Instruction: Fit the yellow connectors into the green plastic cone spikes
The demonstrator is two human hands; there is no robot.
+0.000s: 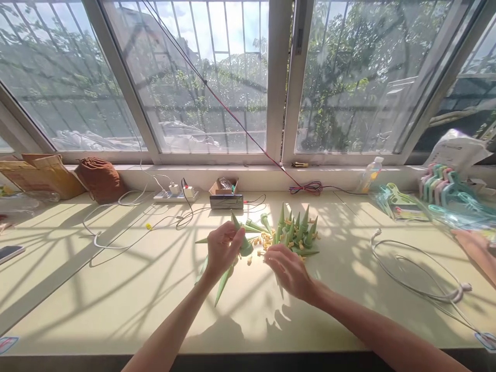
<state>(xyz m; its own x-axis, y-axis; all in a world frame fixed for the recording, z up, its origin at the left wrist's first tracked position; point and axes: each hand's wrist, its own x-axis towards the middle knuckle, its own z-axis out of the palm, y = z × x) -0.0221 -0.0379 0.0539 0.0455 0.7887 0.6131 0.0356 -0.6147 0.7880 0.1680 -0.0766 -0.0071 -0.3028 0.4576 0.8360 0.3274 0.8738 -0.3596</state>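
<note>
My left hand (225,248) is closed round a green plastic spike (245,247), its point upward and its wide round end low towards the right. My right hand (289,269) is just to the right, its fingertips pinched on a small yellow plastic piece (261,253). Between and behind my hands lie several more small yellow pieces (249,260). Beyond my right hand stands a cluster of green spikes (298,230), points up, some with yellow pieces at them. Other green spikes (222,287) lie loose beside and under my left hand, which partly hides them.
At the back stand a power strip (176,196), a small open box (225,187) and a brown pouch (99,178). A coiled white cable (416,292) lies to the right. Another person's hand (478,253) is at the right edge by bagged hangers (451,188). A phone (11,252) lies left.
</note>
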